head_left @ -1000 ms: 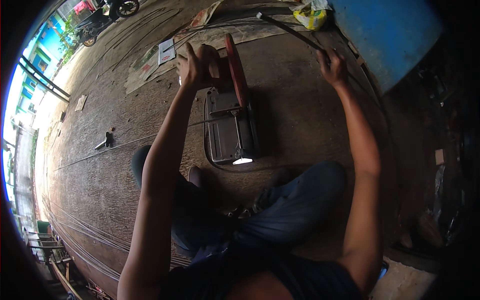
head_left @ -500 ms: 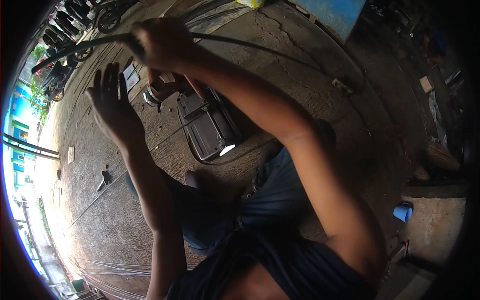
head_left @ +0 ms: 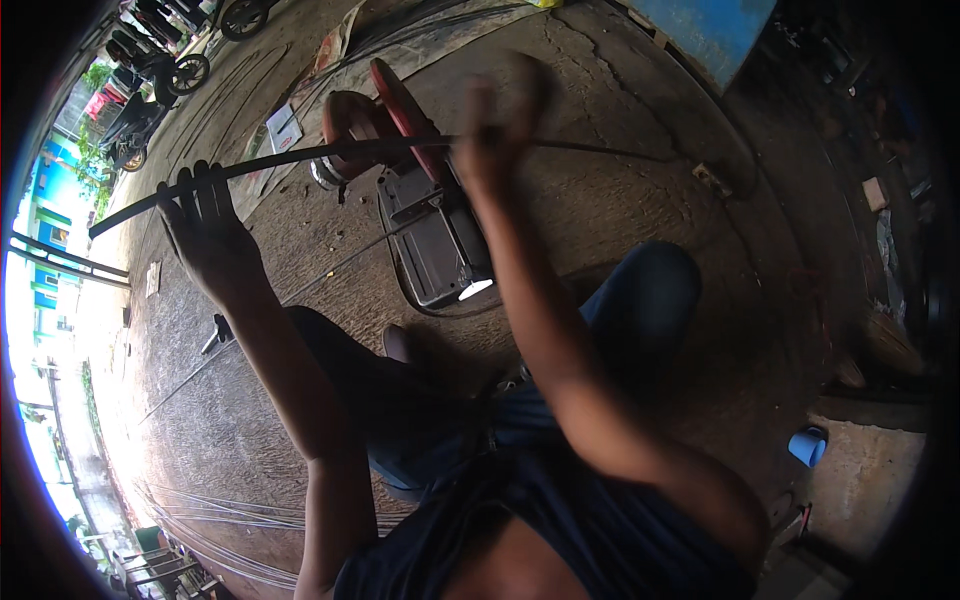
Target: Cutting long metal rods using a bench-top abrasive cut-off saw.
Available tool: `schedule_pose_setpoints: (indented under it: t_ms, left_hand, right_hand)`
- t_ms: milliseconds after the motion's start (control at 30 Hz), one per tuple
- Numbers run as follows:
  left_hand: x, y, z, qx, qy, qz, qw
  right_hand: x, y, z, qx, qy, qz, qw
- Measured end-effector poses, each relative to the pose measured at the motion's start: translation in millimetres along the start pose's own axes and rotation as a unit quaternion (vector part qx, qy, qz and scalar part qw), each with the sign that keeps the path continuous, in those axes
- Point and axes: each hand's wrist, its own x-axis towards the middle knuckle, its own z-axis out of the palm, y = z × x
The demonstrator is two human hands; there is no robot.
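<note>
Floor [head_left: 225, 450]: It was brown and rough, and it spread out around the bent legs [head_left: 645, 300].
Blue sheet [head_left: 715, 35]: It was at the top right, well apart from both hands.
Saw [head_left: 445, 262]: It sat on the floor in front of the legs, with a red arm and a dark base.
Bar [head_left: 270, 164]: It was long and dark, and went from one hand to the other, across the view of the saw. The step seemed to be holding up the bar and keeping it steady.
Right hand [head_left: 490, 150]: The bar stuck out on both sides of it. It was too blurry to tell if its fingers were closed.
Left hand [head_left: 212, 240]: Its fingers were straight, not curled, with the bar across them. The next move seemed to call for a firm hold there.
Cup [head_left: 805, 447]: It was blue, far off at the lower right.
</note>
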Motion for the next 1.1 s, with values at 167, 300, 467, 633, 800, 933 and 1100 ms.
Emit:
schedule_pose_setpoints:
  t_ms: [167, 300, 467, 633, 800, 933, 1100]
  left_hand:
    - [-6, 8, 16, 0.376, 0.046, 0.107, 0.919]
    - [-15, 22, -4, 0.313, 0.140, 0.120, 0.932]
    - [-6, 43, -62, 0.278, 0.123, 0.094, 0.948]
    - [-3, 37, -100, 0.084, 0.229, 0.018, 0.970]
    - [-14, -7, -120, -0.063, 0.233, 0.014, 0.970]
    - [-22, -23, -124, -0.068, 0.246, 0.003, 0.967]
    - [-21, -22, -104, -0.037, 0.284, -0.029, 0.958]
  right_hand:
    - [-34, 138, -123, 0.305, 0.167, 0.720, 0.601]
    - [-60, 261, -138, 0.704, 0.027, 0.529, 0.473]
    - [-43, 331, -165, 0.706, -0.111, 0.507, 0.482]
    - [43, 269, -140, 0.359, 0.047, 0.620, 0.696]
    - [163, 229, -148, 0.256, -0.056, 0.637, 0.725]
    - [180, 201, -155, 0.145, -0.077, 0.627, 0.762]
    - [179, 200, -181, 0.139, -0.070, 0.598, 0.786]
